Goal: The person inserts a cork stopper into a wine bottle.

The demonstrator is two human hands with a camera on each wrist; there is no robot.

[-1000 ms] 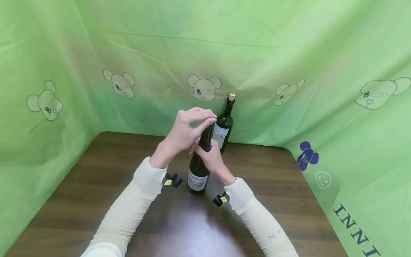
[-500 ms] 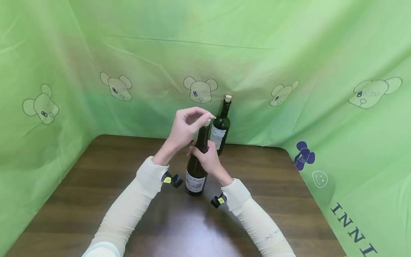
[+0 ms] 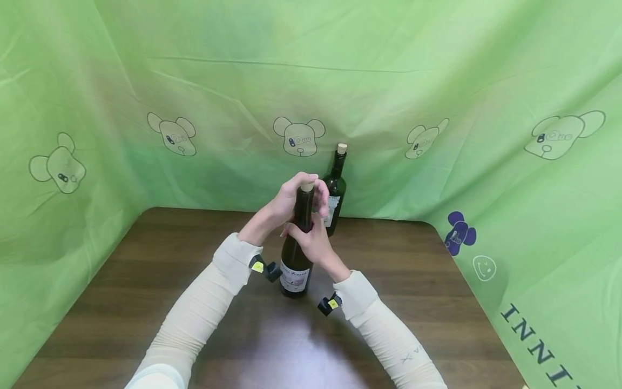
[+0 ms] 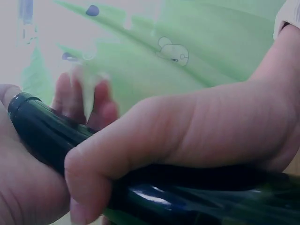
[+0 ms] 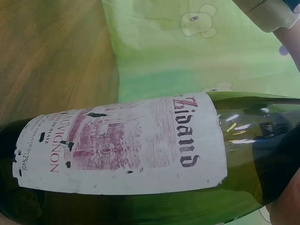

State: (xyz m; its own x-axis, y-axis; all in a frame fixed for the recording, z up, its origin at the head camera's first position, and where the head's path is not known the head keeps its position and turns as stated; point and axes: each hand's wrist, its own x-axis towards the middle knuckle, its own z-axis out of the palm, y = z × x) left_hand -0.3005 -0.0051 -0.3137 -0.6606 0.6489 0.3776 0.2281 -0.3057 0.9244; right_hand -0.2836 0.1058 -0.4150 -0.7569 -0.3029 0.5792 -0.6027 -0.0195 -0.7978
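Observation:
My right hand (image 3: 315,242) grips a dark green wine bottle (image 3: 293,258) around its shoulder and lower neck, thumb across the front. The bottle stands upright on the table, and its white label (image 5: 122,145) faces me in the right wrist view. A pale cork (image 3: 307,187) sits in the bottle's mouth. Around the top of the neck is my left hand (image 3: 285,201), its thumb lying over the cork. In the left wrist view its blurred fingers (image 4: 104,104) extend loosely beyond the neck, and its palm lies beside the glass.
Behind the held bottle stands a second green wine bottle (image 3: 336,186) with a cork in it, near the table's back edge. Green printed cloth (image 3: 218,86) hangs around the back and sides of the brown wooden table (image 3: 160,270).
My left hand has gone from pinching at the bottle's mouth to lying lower around the neck, its fingers beyond it and its thumb on the cork. The right hand has kept its grip.

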